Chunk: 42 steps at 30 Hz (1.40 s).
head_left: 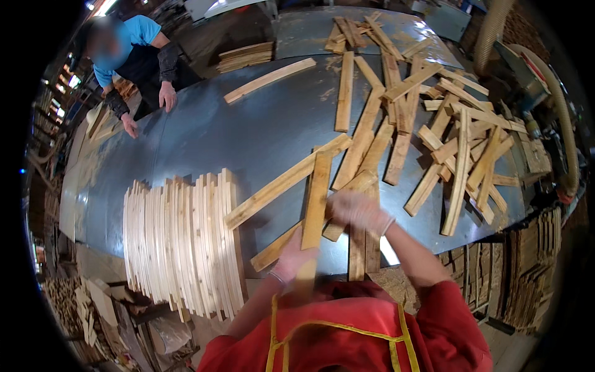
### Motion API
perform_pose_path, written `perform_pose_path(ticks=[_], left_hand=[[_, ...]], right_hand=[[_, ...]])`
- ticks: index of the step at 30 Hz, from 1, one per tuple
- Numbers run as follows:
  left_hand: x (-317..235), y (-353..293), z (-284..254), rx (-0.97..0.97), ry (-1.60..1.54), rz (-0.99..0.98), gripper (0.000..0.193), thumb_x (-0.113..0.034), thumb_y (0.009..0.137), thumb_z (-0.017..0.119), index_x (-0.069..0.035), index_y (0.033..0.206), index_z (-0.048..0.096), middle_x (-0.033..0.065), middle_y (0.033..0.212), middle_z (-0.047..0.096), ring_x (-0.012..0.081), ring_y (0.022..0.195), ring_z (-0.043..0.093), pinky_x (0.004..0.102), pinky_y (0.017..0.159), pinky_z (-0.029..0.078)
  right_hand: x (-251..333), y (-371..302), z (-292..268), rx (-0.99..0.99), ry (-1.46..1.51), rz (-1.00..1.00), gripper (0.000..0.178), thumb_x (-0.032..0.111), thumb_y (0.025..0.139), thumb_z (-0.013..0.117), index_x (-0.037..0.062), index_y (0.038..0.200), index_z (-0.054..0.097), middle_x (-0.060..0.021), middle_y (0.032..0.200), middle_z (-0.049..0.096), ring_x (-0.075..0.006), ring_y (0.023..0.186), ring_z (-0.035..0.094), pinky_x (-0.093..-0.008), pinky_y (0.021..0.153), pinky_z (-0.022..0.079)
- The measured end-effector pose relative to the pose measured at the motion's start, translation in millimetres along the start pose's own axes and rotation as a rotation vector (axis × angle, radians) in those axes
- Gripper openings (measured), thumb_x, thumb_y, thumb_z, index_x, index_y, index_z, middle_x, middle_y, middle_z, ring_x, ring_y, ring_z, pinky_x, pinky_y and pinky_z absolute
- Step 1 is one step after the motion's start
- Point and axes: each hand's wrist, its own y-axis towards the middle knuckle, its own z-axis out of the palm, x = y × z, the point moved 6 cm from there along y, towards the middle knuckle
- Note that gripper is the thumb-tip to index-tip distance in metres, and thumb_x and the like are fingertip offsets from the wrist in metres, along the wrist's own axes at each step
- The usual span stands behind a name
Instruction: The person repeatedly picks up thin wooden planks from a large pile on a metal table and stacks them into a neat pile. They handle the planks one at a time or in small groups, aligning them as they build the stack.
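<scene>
My left hand (294, 255), in a pale glove, grips the lower part of a wooden slat (318, 192) that points away from my body. My right hand (359, 212), gloved too, is beside that slat's right edge. Motion blurs its fingers, so whether they hold anything is unclear. Another slat (285, 180) lies slantwise behind the held one, and a shorter piece (273, 248) pokes out by my left hand. Under and past my right hand more slats (357, 248) lie on the dark metal table (273, 130).
Left of my hands stands a tight row of pale slats (180, 242). A loose heap of slats (462, 146) covers the right side. One lone slat (269, 80) lies farther off. Across the table a co-worker (139, 62) in blue rests both hands near its edge. A hose (561, 136) hangs at right.
</scene>
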Motion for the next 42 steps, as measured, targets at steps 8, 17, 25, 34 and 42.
perform_pose_path(ticks=[8,17,25,34,42], left_hand=[[-20,-31,1,0.060,-0.098,-0.188,0.108,-0.034,0.080,0.094,-0.005,0.167,0.036,0.0019,0.137,0.060,0.0164,0.120,0.059,0.0323,0.099,0.052],[-46,-84,6,0.000,-0.097,-0.135,0.091,-0.019,0.087,0.082,-0.008,0.167,0.040,0.0040,0.130,0.066,0.0126,0.110,0.063,0.0303,0.087,0.055],[-53,-124,-85,-0.545,0.869,-0.138,0.089,-0.028,0.089,0.082,-0.007,0.164,0.039,0.0205,0.132,0.069,0.0404,0.114,0.071,0.0459,0.096,0.057],[12,-121,-143,-0.757,1.347,-0.162,0.084,-0.034,0.088,0.080,-0.015,0.160,0.042,0.0128,0.144,0.058,0.0370,0.132,0.058,0.0547,0.108,0.046],[1,-116,-123,-0.553,1.609,-0.008,0.058,-0.030,0.097,0.061,-0.011,0.151,0.051,0.0101,0.150,0.051,0.0312,0.145,0.044,0.0533,0.122,0.032]], right_hand=[[-64,152,-52,-0.181,-0.872,-0.291,0.059,0.012,0.085,0.075,0.0140,0.143,0.060,-0.0148,0.139,0.066,-0.0382,0.137,0.058,-0.0463,0.108,0.053],[-98,147,-118,-0.049,-0.653,0.189,0.055,0.027,0.083,0.077,0.0148,0.136,0.068,-0.0184,0.114,0.076,-0.0370,0.116,0.072,-0.0469,0.098,0.058],[-65,62,-21,0.074,-0.745,-0.038,0.089,0.030,0.080,0.078,0.0135,0.161,0.044,-0.0186,0.151,0.057,-0.0376,0.145,0.051,-0.0486,0.123,0.037],[-46,11,27,0.244,-0.859,0.162,0.106,0.041,0.078,0.090,0.0166,0.165,0.035,-0.0212,0.134,0.066,-0.0386,0.128,0.063,-0.0481,0.110,0.050],[-115,-89,10,-0.016,-0.250,0.507,0.092,0.034,0.090,0.081,0.0050,0.166,0.038,-0.0248,0.133,0.070,-0.0378,0.119,0.071,-0.0436,0.103,0.055]])
